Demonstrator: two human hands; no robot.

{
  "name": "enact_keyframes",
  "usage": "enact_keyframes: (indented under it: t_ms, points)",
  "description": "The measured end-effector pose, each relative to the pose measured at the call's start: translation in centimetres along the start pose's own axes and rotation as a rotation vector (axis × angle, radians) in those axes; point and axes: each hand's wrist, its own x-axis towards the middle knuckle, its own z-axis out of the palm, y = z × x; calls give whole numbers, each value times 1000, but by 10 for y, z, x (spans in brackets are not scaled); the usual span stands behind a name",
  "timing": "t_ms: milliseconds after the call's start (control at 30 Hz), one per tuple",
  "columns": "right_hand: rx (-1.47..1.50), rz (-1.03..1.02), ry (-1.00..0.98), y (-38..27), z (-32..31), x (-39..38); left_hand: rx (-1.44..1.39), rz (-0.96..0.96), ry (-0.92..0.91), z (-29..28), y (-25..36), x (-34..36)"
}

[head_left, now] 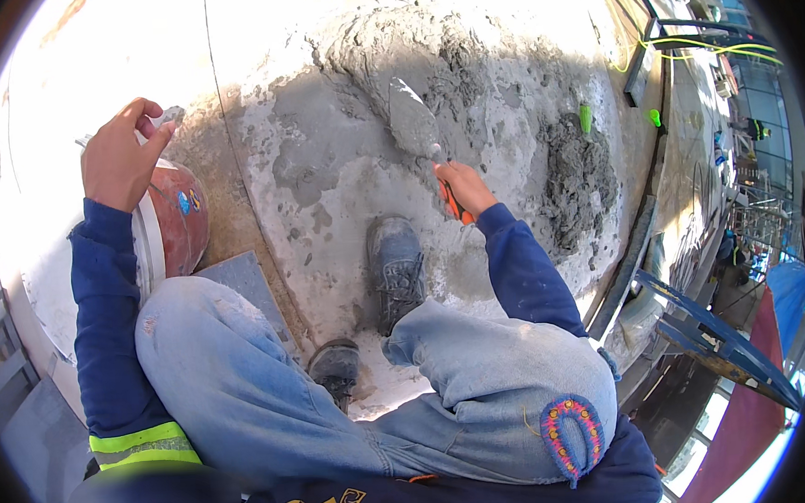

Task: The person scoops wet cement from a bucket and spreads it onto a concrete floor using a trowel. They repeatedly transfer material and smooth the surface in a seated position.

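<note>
The trowel (pixel 413 122), over grey mortar (pixel 446 60) at 12 o'clock from the forward shoe (pixel 396 270), looked light and stiff, its smeared blade probably slippery, so the orange handle seemed the place to hold. The right hand (pixel 465 190) had its fingers wrapped closely round that handle, while the left hand (pixel 125 156) hung half-curled with nothing visible in it. The blade's tip pointed towards 11 o'clock, the long axis running from 11 to 5.

- Trowel (pixel 416 129): metal-looking blade (pixel 409 111), matt, smeared grey.
- Orange handle (pixel 454 202): smooth, plastic-looking.
- Grey mortar (pixel 454 59): rough, lumpy, damp-looking.
- Jeans (pixel 510 351): faded denim, matt, worn.
- Right sleeve (pixel 531 267): navy cloth, matt.
- Shoes (pixel 396 261): dusty, matt.
</note>
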Motion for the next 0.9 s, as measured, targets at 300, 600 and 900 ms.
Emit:
enact_keyframes:
  t_ms: [300, 600, 900]
  points:
    - [157, 31, 253, 74, -2, -34, -61, -88, -30, 2, 13, 4]
    - [221, -174, 186, -33, -27, 52, -33, -86, -48, 2, 8, 8]
    - [-48, -675, 526, -125, -17, -55, 20, -22, -22, 0, 0, 0]
